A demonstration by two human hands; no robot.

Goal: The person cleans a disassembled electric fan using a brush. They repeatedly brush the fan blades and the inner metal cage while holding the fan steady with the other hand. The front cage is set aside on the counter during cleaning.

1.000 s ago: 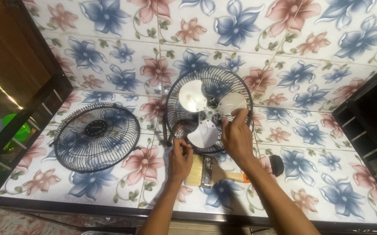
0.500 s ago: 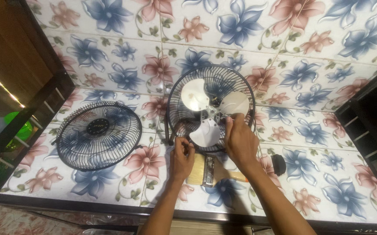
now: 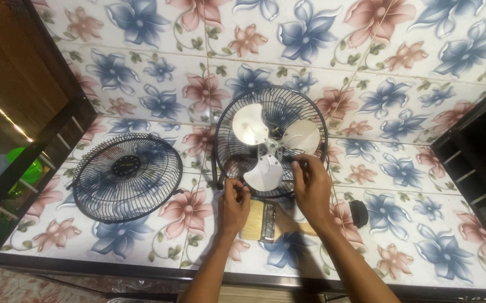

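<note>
Presently, my right hand [image 3: 312,188] pinches the lower rim of the upright black wire-caged fan with three pale blades [image 3: 270,140]; my left hand [image 3: 233,203] closes on its base. Wooden-handled paintbrush [image 3: 264,220] lies just beneath; detached black wire grille [image 3: 126,177] to the left.

We see our left hand [image 3: 233,203] pinching the lower rim of the upright black wire fan cage [image 3: 271,140], our right hand [image 3: 312,188] touching its white three-bladed propeller [image 3: 268,143]. A wooden-handled paintbrush [image 3: 262,220] lies beneath. The detached black round front grille [image 3: 126,177] rests left on the floral-tiled counter [image 3: 417,235].
</note>
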